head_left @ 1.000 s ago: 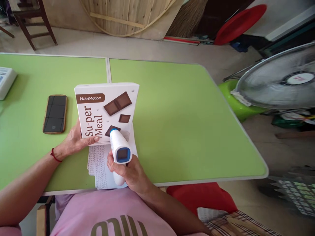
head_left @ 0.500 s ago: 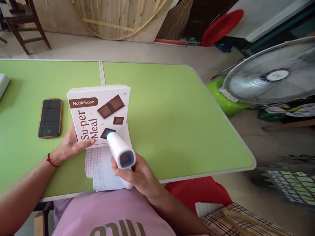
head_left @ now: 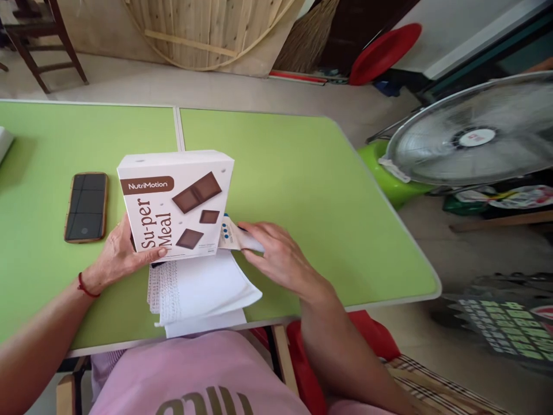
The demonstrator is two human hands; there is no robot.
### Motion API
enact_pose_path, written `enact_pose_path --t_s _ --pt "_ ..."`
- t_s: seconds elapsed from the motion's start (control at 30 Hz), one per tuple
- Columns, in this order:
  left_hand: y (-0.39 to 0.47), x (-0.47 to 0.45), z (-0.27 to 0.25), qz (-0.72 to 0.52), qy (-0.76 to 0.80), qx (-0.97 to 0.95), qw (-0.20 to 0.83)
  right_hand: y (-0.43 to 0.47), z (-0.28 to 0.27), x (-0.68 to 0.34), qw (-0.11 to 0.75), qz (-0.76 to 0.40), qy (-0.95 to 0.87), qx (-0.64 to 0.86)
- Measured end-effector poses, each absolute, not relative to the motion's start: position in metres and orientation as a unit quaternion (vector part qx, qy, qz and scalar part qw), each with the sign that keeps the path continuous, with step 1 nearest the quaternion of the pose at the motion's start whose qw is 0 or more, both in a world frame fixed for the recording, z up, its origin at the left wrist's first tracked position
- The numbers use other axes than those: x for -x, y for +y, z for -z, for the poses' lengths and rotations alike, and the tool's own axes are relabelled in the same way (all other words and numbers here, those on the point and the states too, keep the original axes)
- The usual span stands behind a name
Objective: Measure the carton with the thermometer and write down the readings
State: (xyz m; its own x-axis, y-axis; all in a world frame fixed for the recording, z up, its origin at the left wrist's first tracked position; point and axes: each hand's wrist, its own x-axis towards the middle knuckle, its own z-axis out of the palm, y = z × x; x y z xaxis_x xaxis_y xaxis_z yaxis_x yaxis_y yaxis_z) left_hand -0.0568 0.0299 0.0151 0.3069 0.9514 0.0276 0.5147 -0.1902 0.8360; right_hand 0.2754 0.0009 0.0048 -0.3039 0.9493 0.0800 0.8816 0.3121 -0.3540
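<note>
A white box (head_left: pixel 168 202) printed "NutriMotion Su-per Meal" with chocolate pictures stands upright, its front facing me. My left hand (head_left: pixel 125 253) grips its lower left corner, thumb on the front and the other fingers behind. At the box's right edge, my right hand (head_left: pixel 280 253) is closed around the handle of a white infrared thermometer (head_left: pixel 231 233) with blue dots on it. Part of the thermometer is hidden behind the box. Sheets of paper (head_left: pixel 207 288), some with writing, lie on the table below the box, their front corner curling.
A phone (head_left: pixel 86 206) lies on the green table (head_left: pixel 311 190) left of the box. Part of a white object (head_left: pixel 4 141) shows at the left edge. A large fan (head_left: pixel 475 138) stands beyond the table's right side. A red stool (head_left: pixel 384 55) leans near the far wall.
My right hand has moved right, taking the thermometer from in front of the box to its right side and turning it. The box has tilted slightly; my left hand keeps its hold.
</note>
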Motion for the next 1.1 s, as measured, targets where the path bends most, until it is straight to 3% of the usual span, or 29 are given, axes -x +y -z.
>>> enact_pose_path --t_s 0.17,0.37,0.63,0.8,0.9,1.1 --pt "0.029 0.056 -0.012 -0.316 0.514 -0.698 0.387 0.003 -0.006 -0.276 0.117 -0.094 -0.812 0.564" --pt "0.03 0.054 -0.008 -0.36 0.515 -0.659 0.413 -0.011 -0.032 -0.245 0.209 -0.064 -0.874 0.433" --pt "0.039 0.058 -0.009 -0.462 0.524 -0.625 0.349 0.001 -0.01 -0.199 0.117 0.015 -0.915 0.387" --pt "0.04 0.057 -0.003 -0.453 0.536 -0.65 0.292 0.001 -0.005 -0.196 0.086 0.024 -0.932 0.35" --pt "0.039 0.053 0.004 -0.415 0.537 -0.684 0.266 -0.005 -0.011 -0.2 0.111 0.014 -0.936 0.335" --pt "0.04 0.049 0.014 -0.322 0.525 -0.756 0.221 -0.015 -0.019 -0.21 0.246 -0.087 -0.923 0.282"
